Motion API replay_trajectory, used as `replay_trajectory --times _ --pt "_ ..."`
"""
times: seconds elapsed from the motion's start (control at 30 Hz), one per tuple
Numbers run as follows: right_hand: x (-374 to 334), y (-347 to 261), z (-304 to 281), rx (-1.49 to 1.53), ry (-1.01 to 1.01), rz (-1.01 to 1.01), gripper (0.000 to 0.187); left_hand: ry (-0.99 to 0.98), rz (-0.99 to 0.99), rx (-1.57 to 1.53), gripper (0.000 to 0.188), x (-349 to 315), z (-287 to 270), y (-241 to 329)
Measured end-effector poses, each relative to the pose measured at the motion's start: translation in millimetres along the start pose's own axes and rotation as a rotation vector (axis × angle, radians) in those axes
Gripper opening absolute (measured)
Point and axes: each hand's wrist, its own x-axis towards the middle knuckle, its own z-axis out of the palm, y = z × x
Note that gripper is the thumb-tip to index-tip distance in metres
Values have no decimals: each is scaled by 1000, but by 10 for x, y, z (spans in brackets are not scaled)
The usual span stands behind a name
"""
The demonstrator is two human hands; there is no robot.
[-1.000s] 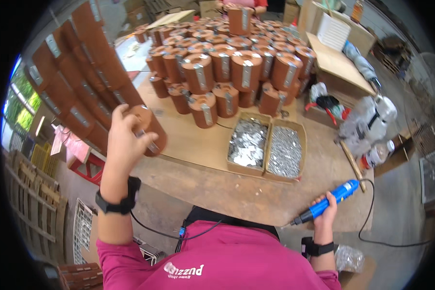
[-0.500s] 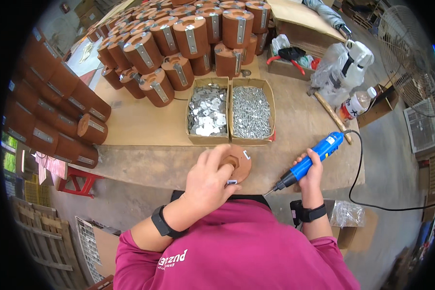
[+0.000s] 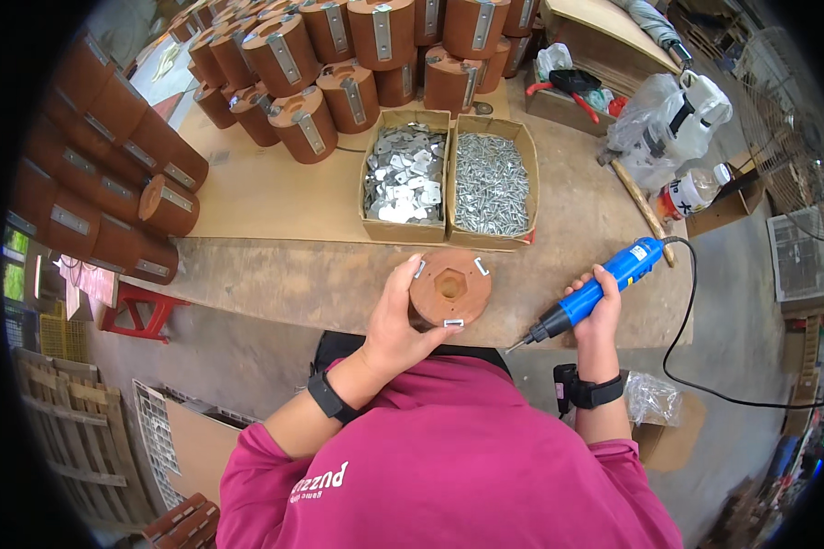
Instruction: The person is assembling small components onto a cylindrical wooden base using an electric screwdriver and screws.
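Observation:
My left hand [image 3: 397, 316] grips the side of a round reddish-brown wooden block [image 3: 467, 291] at the near edge of the workbench. The block has a hexagonal recess in its top and small metal pieces at its rim. Thumb and fingers press on its left and near sides. In my right hand [image 3: 600, 309] is a blue electric screwdriver [image 3: 618, 279], its bit pointing down and left, apart from the block. Just beyond the block stand a cardboard box of flat metal plates [image 3: 403, 178] and a cardboard box of screws [image 3: 492, 183].
Many brown cylinders [image 3: 279, 57] with metal strips are stacked at the back, and more cylinders [image 3: 110, 188] rise at the left. A wooden stick [image 3: 644, 209], a plastic bottle [image 3: 688, 194] and plastic bags [image 3: 659, 119] lie right. The screwdriver's black cable [image 3: 691, 320] hangs off the right side.
My left hand has shifted from over the block's top to its left side, uncovering the recess. The screwdriver stays in my right hand. The view has tilted slightly.

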Motion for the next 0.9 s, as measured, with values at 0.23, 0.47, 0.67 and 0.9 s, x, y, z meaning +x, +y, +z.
replay_trajectory --times 0.23,0.47,0.67,0.9 --pt "1 -11 17 7 0 -1 17 -26 57 18 99 74 -5 -11" --pt "20 -17 23 13 -5 -6 21 -103 55 -343 101 192 -289 -87" --pt "-3 -21 31 -16 -4 11 17 121 -155 -352 39 906 -642 -57" --pt "2 -19 14 -20 -12 1 18 -233 -25 378 22 1504 -552 -303"
